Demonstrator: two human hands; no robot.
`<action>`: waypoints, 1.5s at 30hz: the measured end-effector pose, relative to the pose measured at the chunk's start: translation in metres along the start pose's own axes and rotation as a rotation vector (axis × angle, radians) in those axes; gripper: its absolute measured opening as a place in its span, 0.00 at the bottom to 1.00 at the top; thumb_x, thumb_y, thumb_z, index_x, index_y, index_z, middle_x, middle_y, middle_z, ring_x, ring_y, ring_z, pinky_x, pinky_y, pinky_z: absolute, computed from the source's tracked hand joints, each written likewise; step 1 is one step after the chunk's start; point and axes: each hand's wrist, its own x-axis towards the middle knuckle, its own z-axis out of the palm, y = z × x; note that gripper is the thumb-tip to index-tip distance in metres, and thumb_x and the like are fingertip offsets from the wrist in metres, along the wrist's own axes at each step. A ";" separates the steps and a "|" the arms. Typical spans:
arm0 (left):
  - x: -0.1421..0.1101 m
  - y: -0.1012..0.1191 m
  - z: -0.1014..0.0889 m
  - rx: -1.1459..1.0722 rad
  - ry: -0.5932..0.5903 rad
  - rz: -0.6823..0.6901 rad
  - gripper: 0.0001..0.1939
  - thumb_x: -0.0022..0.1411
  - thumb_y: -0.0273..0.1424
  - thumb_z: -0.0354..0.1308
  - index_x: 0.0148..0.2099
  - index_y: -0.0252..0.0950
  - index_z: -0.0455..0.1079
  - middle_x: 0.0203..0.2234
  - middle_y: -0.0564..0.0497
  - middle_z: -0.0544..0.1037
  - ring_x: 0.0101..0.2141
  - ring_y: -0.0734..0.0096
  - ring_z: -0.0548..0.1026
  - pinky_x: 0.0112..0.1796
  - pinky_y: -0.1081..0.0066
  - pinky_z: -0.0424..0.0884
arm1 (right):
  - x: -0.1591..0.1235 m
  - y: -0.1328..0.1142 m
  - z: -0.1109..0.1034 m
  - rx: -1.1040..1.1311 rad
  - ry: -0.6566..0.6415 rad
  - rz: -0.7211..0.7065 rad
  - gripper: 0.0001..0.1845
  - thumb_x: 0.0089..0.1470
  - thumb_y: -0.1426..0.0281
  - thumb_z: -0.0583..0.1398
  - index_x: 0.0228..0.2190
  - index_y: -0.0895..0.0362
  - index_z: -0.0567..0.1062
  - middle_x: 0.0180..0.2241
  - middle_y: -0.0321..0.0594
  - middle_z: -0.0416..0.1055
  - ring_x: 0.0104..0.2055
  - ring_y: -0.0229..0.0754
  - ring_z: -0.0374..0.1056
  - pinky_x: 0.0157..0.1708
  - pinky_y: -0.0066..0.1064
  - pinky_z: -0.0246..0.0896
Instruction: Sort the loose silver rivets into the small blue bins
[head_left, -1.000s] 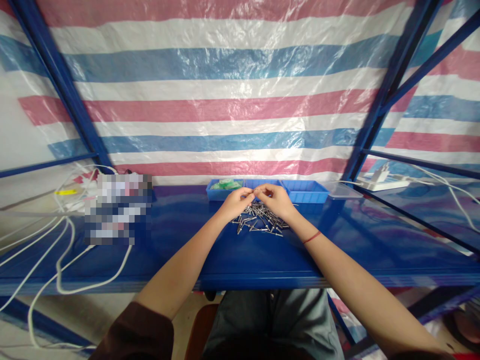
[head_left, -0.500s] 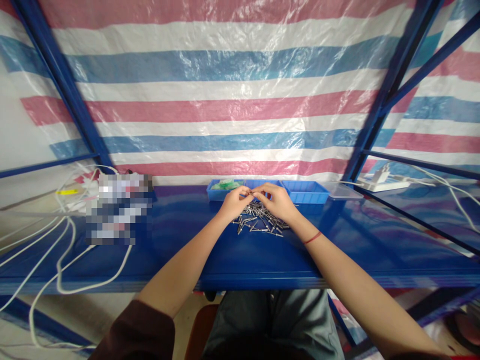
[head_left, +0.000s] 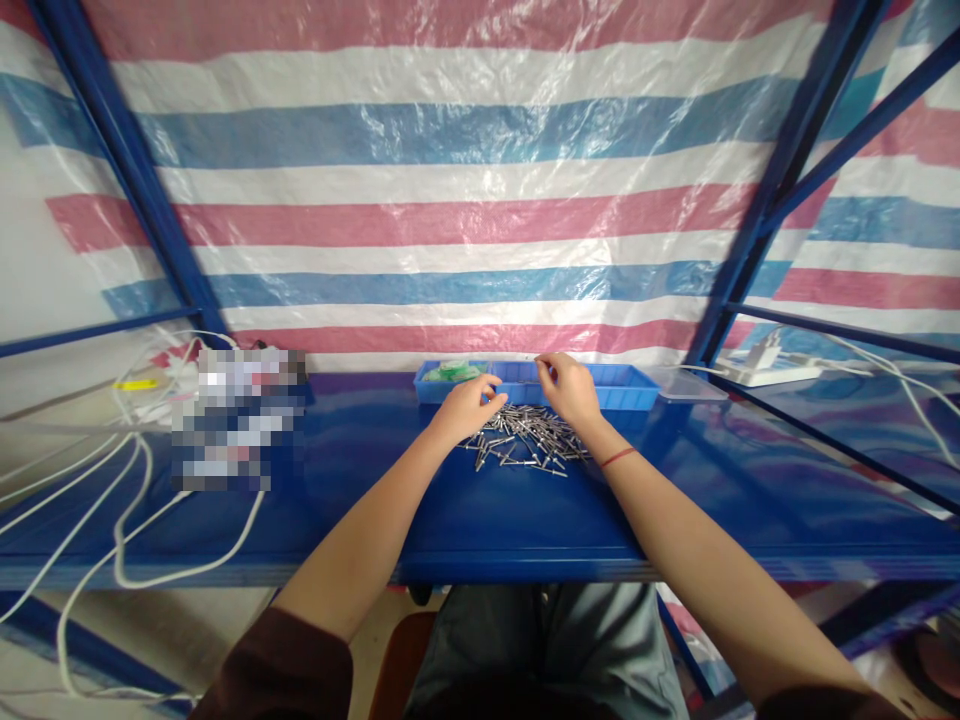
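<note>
A loose pile of blind rivets (head_left: 531, 438), slim and silvery, lies on the blue table. My left hand (head_left: 469, 405) is held at the pile's left edge, its thumb and fingers apart with nothing visible between them. Behind the pile stands a long blue divided bin (head_left: 622, 390). Over its middle compartment is my right hand (head_left: 568, 388), fingers bent and drawn together in a pinch. Whatever those fingertips hold is too small to make out. A green plastic bag (head_left: 451, 372) fills part of the bin's left compartment.
A clear plastic lid (head_left: 686, 384) lies right of the bin, with a white power strip (head_left: 776, 368) beyond it. White cables (head_left: 146, 500) trail across the table's left side, near a blurred-out patch. Blue frame posts (head_left: 780, 180) and a striped sheet stand behind.
My hands, earlier together at the fingertips above the rivets, have come apart. The right hand has moved forward over the bin, while the left stays near the pile with its fingers opened.
</note>
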 end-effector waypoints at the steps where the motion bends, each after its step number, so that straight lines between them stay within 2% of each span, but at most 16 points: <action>1: -0.001 -0.001 -0.001 0.069 -0.047 0.032 0.13 0.57 0.35 0.53 0.43 0.35 0.71 0.33 0.50 0.77 0.30 0.71 0.73 0.35 0.71 0.67 | 0.001 0.004 0.001 -0.071 0.021 0.026 0.14 0.57 0.70 0.50 0.36 0.58 0.75 0.34 0.47 0.74 0.35 0.45 0.68 0.36 0.32 0.59; 4: -0.003 -0.005 -0.005 0.223 -0.159 0.071 0.08 0.55 0.29 0.53 0.34 0.36 0.73 0.30 0.51 0.77 0.30 0.70 0.73 0.34 0.73 0.66 | 0.002 0.011 0.004 -0.196 0.023 0.049 0.15 0.56 0.68 0.51 0.39 0.60 0.74 0.35 0.50 0.72 0.38 0.48 0.66 0.37 0.34 0.59; 9: -0.006 -0.007 -0.009 0.361 -0.247 0.052 0.07 0.49 0.28 0.55 0.31 0.38 0.74 0.29 0.51 0.76 0.31 0.68 0.72 0.31 0.73 0.65 | -0.001 0.006 0.001 -0.097 -0.022 0.027 0.16 0.56 0.67 0.51 0.40 0.60 0.74 0.36 0.48 0.72 0.39 0.47 0.66 0.38 0.34 0.59; 15: -0.007 -0.011 -0.004 0.425 -0.250 0.082 0.07 0.52 0.31 0.55 0.29 0.39 0.75 0.28 0.51 0.74 0.33 0.69 0.71 0.33 0.75 0.64 | -0.006 -0.005 0.001 0.033 -0.133 -0.041 0.13 0.54 0.70 0.53 0.35 0.59 0.75 0.33 0.44 0.73 0.35 0.42 0.67 0.39 0.31 0.59; 20: -0.008 -0.010 -0.001 0.462 -0.279 0.105 0.09 0.58 0.31 0.52 0.32 0.38 0.73 0.33 0.50 0.72 0.34 0.68 0.72 0.36 0.72 0.65 | -0.010 -0.013 0.002 0.093 -0.265 -0.068 0.11 0.51 0.72 0.54 0.32 0.58 0.76 0.33 0.42 0.75 0.33 0.40 0.67 0.37 0.30 0.59; 24: -0.006 -0.007 0.000 0.333 -0.224 0.122 0.10 0.62 0.31 0.47 0.34 0.35 0.68 0.35 0.48 0.71 0.37 0.67 0.71 0.41 0.69 0.65 | -0.014 -0.019 0.002 0.195 -0.388 -0.129 0.11 0.48 0.76 0.55 0.31 0.58 0.76 0.33 0.40 0.75 0.34 0.39 0.68 0.37 0.29 0.59; 27: -0.003 -0.003 0.002 0.130 -0.146 0.071 0.10 0.63 0.31 0.44 0.35 0.34 0.65 0.32 0.50 0.71 0.37 0.69 0.71 0.40 0.70 0.65 | -0.017 -0.023 0.002 0.308 -0.449 -0.155 0.06 0.46 0.73 0.59 0.29 0.59 0.75 0.30 0.38 0.74 0.31 0.37 0.67 0.34 0.27 0.59; 30: 0.000 -0.001 0.006 -0.056 -0.111 -0.061 0.10 0.64 0.34 0.43 0.36 0.35 0.63 0.28 0.52 0.71 0.32 0.71 0.70 0.35 0.71 0.66 | -0.019 -0.026 0.001 0.405 -0.435 -0.134 0.09 0.49 0.66 0.59 0.26 0.60 0.73 0.27 0.37 0.72 0.29 0.36 0.65 0.31 0.26 0.58; 34: 0.001 -0.003 0.011 -0.255 -0.159 -0.157 0.13 0.64 0.38 0.42 0.37 0.35 0.63 0.23 0.55 0.69 0.26 0.74 0.69 0.30 0.73 0.65 | -0.019 -0.026 0.000 0.411 -0.412 -0.135 0.11 0.53 0.66 0.56 0.25 0.60 0.72 0.25 0.36 0.71 0.27 0.35 0.64 0.29 0.25 0.57; 36: 0.000 -0.003 0.010 -0.273 -0.164 -0.155 0.14 0.62 0.40 0.45 0.37 0.35 0.64 0.25 0.54 0.71 0.26 0.74 0.70 0.30 0.73 0.65 | -0.017 -0.025 -0.001 0.364 -0.411 -0.161 0.10 0.53 0.68 0.56 0.25 0.60 0.72 0.24 0.37 0.71 0.27 0.35 0.64 0.29 0.25 0.56; 41: -0.004 0.005 0.003 -0.145 -0.092 -0.037 0.18 0.58 0.46 0.50 0.35 0.36 0.68 0.31 0.52 0.74 0.33 0.70 0.71 0.37 0.71 0.65 | -0.014 -0.026 -0.010 0.207 -0.394 -0.204 0.05 0.47 0.75 0.56 0.25 0.60 0.73 0.26 0.39 0.72 0.28 0.36 0.65 0.30 0.25 0.55; 45: -0.006 0.009 0.003 -0.127 -0.091 0.039 0.16 0.58 0.44 0.50 0.34 0.36 0.68 0.29 0.53 0.74 0.31 0.72 0.71 0.35 0.73 0.65 | -0.014 -0.026 -0.015 0.081 -0.432 -0.269 0.04 0.46 0.75 0.57 0.25 0.60 0.73 0.29 0.42 0.72 0.33 0.39 0.66 0.33 0.27 0.55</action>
